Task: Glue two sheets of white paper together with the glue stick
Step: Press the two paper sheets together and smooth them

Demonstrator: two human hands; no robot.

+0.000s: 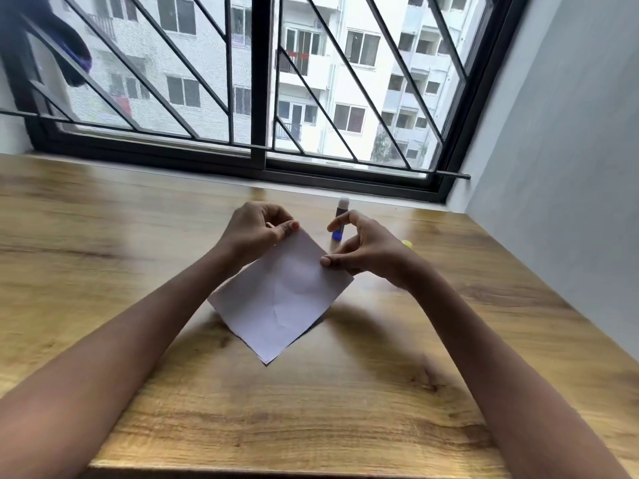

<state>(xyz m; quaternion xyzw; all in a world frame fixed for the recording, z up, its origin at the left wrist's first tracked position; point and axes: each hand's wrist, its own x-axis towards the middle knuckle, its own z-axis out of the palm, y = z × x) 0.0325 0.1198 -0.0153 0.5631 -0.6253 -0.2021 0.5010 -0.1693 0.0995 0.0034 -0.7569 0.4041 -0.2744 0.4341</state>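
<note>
The wooden table fills the lower two thirds of the frame and gives you plenty of bare room. Its left side and near strip hold nothing, so you can slide or turn the work there freely. Its near edge runs along the bottom of the frame, and the far edge meets the window sill across the middle, with the grey wall closing the right side.

The white paper sits at the centre of the frame, turned like a diamond, its near corner down on the table and its far part lifted by you. A thin dark line along the lower right edge suggests a second sheet beneath, though I cannot tell for certain.

Your left hand pinches the top corner, thumb and fingers closed on it. Your right hand pinches the right-hand edge, thumb on top, the other fingers spread loose.

This looks like the aligning or pressing step. Keep both pinches light, match the corners before you lay the sheet flat, then smooth from the middle outward so the crease already showing near the centre does not deepen.

The glue stick stands upright just beyond your right fingertips, uncapped it seems, so mind you do not knock it. A small yellow object, probably its cap, peeks out at the right of your right hand.
</note>
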